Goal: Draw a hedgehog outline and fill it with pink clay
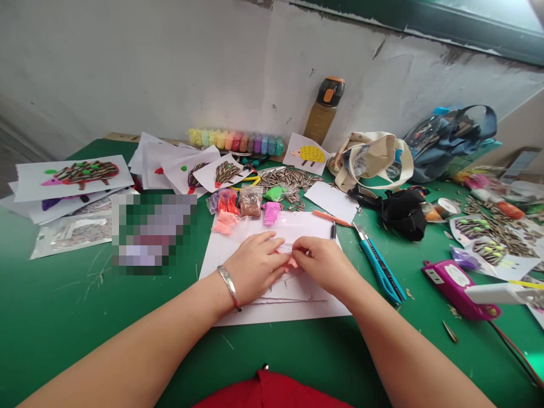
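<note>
A single wide view from a head-worn camera, above and on the near side of the white papers (272, 313), looking forward and down at them from close by. It takes in the green table (76, 294) to either side of the papers, the wall (170, 73) beyond them, and red clothing (272, 392) nearer than them.

Both bare forearms (178, 317) angle inward: left hand (254, 265) palm-down, fingers (277, 263) extended; right hand (323, 262) close beside it, fingers curled.

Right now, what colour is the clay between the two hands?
The clay is salmon pink, seen in the head view.
</note>
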A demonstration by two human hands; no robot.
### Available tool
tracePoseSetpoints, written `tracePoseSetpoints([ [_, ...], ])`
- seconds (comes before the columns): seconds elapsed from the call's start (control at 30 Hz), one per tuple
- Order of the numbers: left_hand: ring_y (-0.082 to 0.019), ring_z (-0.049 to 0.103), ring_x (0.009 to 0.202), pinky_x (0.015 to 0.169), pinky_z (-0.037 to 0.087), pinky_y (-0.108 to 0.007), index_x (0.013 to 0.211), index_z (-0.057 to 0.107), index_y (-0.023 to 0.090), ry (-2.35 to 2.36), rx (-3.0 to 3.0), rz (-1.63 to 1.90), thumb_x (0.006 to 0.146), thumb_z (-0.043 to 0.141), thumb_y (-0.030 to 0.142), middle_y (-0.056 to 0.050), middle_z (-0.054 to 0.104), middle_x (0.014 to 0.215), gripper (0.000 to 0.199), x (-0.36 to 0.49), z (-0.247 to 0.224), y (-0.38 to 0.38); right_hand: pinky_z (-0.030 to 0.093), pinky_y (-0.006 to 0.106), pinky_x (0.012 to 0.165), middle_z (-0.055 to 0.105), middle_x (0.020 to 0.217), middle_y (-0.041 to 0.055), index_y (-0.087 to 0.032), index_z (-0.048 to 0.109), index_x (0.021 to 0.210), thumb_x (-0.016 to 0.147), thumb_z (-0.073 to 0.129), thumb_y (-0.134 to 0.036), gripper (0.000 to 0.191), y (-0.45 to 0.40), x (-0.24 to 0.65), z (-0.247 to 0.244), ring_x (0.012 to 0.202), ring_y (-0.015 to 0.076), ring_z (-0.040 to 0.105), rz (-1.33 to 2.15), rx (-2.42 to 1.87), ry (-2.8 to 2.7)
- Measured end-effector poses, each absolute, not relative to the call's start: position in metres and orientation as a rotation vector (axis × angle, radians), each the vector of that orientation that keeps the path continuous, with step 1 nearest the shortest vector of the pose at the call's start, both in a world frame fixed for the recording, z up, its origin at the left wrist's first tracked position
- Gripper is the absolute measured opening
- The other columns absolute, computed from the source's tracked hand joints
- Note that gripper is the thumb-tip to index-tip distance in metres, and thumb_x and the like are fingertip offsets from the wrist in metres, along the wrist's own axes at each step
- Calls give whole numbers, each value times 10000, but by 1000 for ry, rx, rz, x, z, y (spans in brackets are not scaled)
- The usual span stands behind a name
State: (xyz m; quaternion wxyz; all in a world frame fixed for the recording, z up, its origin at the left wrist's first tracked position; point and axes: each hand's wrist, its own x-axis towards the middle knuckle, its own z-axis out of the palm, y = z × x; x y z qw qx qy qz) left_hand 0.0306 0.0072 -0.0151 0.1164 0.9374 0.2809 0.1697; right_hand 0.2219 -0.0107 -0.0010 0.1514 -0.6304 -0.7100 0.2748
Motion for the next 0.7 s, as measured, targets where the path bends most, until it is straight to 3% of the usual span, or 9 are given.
tracePoseSetpoints([
  [0.17,-300,494,1148,995,406,-488,1033,677,182,830,2794,470,956,462,267,-142,596,1156,243,31,-18,6,339,268,620,668,758,15,-220,636,708,841,483,-188,206,-10,225,0,722,169,572,676,-1808,-2189],
  [0.33,-290,502,1085,955,422,-484,1073,676,192,827,2815,431,957,463,283,-140,596,1118,259,31,-18,7,388,275,717,674,966,48,-228,691,1008,902,409,-169,307,-19,235,14,847,178,600,629,-1681,-2262],
  [0.5,-302,474,1123,947,419,-474,1145,649,199,847,2802,417,967,439,313,-138,590,1146,298,30,-19,8,405,272,763,667,943,51,-210,688,980,864,405,-76,335,-31,229,26,888,183,596,609,-1583,-2578],
  [0.7,-295,474,1092,930,413,-467,1154,650,171,843,2800,365,977,414,306,-153,580,1177,324,29,-21,9,410,361,698,661,965,102,-149,642,1068,804,474,-69,323,-48,213,21,803,239,578,173,-1602,-2890],
])
